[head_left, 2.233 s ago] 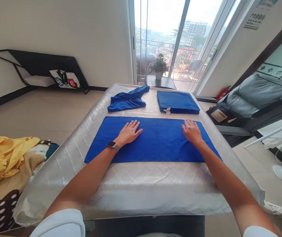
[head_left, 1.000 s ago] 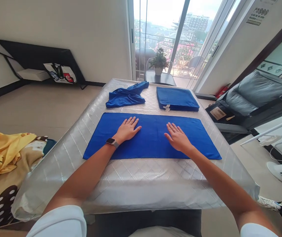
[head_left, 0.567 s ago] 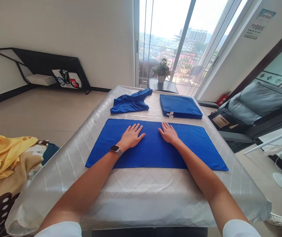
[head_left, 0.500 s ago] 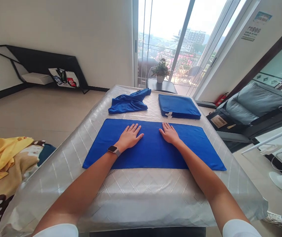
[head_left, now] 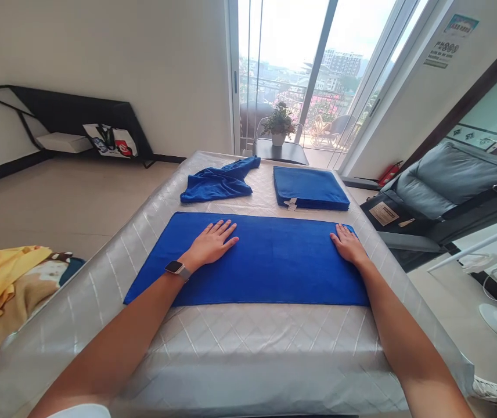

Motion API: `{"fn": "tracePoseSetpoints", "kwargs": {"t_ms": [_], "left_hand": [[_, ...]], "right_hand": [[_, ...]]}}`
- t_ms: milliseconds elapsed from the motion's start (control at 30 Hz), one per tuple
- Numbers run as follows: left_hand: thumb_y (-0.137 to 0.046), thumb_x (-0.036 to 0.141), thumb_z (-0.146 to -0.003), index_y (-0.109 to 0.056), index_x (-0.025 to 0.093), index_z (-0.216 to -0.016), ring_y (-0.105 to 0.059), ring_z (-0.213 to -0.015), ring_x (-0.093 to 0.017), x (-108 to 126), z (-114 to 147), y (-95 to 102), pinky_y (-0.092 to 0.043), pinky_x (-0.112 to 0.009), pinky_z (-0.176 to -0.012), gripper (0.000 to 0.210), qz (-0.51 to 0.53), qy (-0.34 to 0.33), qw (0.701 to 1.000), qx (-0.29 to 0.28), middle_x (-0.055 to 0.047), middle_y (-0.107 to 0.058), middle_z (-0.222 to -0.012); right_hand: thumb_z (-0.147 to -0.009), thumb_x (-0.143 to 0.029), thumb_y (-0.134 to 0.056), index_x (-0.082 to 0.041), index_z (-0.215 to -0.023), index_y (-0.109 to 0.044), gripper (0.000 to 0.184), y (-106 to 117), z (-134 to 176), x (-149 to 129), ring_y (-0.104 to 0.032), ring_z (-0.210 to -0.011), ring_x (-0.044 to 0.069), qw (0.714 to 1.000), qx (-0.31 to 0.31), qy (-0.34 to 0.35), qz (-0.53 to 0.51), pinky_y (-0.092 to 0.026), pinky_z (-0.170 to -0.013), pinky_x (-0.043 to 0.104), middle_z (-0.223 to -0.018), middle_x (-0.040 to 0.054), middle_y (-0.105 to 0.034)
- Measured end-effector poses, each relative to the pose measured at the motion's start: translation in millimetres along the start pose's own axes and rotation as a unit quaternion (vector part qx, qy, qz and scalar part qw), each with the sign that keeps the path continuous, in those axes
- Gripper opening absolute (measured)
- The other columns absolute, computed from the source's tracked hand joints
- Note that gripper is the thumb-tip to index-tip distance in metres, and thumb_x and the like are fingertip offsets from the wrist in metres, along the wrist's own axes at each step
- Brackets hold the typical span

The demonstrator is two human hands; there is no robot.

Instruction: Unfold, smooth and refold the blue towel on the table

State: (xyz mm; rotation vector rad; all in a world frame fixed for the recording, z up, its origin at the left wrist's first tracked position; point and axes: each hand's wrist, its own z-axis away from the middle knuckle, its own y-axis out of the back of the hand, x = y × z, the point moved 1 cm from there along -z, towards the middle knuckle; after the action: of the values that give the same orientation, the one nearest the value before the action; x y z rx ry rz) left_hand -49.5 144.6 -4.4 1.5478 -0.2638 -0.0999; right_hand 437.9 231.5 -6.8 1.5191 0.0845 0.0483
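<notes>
A blue towel (head_left: 270, 261) lies spread flat across the table in front of me. My left hand (head_left: 212, 242) rests palm down on its left half, fingers spread, with a watch on the wrist. Near the towel's far right corner, my right hand (head_left: 348, 242) presses flat with its fingers stretched out. Beyond the towel, a crumpled blue cloth (head_left: 218, 181) lies at the far left. To its right is a stack of folded blue towels (head_left: 312, 187) with a white tag at its front edge.
A pale quilted cover (head_left: 270, 337) drapes the table. Yellow and brown fabric (head_left: 8, 278) is heaped at the left. A potted plant (head_left: 278, 125) stands on a chair by the glass door. A grey recliner (head_left: 440, 191) is at the right.
My right hand has slid right, from the towel's middle to its far right corner. My left hand has shifted slightly left. The view has moved a little.
</notes>
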Motion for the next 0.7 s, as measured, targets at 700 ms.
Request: {"fn": "tracePoseSetpoints", "kwargs": {"t_ms": [700], "left_hand": [[-0.012,0.056,-0.107,-0.03,0.012,-0.165,-0.03,-0.157,-0.035,-104.9,16.5,14.2,-0.032,-0.057,-0.123,0.074,-0.078,0.207,0.975,0.001,-0.019,-0.03,-0.171]], "right_hand": [[-0.107,-0.055,-0.019,-0.006,-0.167,-0.022,0.078,0.2,-3.9,3.0,-0.017,-0.162,0.026,0.997,0.011,-0.04,-0.067,-0.014,-0.131,0.047,-0.175,0.0127,-0.019]]}}
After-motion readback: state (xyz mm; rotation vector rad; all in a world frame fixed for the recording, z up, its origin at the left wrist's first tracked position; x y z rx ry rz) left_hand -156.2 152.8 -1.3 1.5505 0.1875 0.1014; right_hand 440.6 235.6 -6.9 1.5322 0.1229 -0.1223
